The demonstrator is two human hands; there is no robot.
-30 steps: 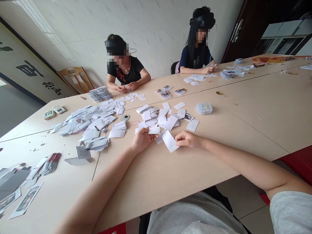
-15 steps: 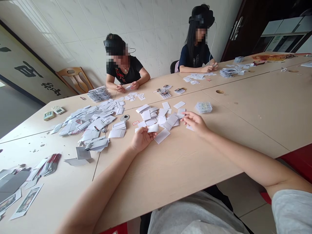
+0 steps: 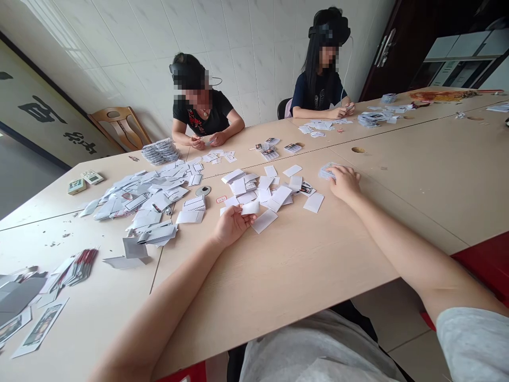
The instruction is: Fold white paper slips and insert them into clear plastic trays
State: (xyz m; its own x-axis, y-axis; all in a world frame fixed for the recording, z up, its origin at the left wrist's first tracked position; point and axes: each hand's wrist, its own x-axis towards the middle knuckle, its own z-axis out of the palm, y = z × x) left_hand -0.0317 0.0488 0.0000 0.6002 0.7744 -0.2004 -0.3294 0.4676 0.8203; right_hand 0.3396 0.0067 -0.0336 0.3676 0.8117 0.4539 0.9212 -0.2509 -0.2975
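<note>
Between the thumb and fingers of my left hand is a white card, bent a little, above the near edge of a loose pile of white cards. My right hand reaches over a small stack of clear plastic cases, its fingers closed on the top and side; the fingertips are partly hidden. Left of the right hand lie a single white card and a dark printed card.
A large heap of white packets spreads to the left. Past the cards are several filled clear cases. Two co-workers sit across the table, handling small pieces. Printed strips and a grey sheet lie at the near left.
My right hand has moved right, from beside the card pile onto the clear plastic cases, uncovering the cards below it. My left hand still holds its white card in about the same place.
</note>
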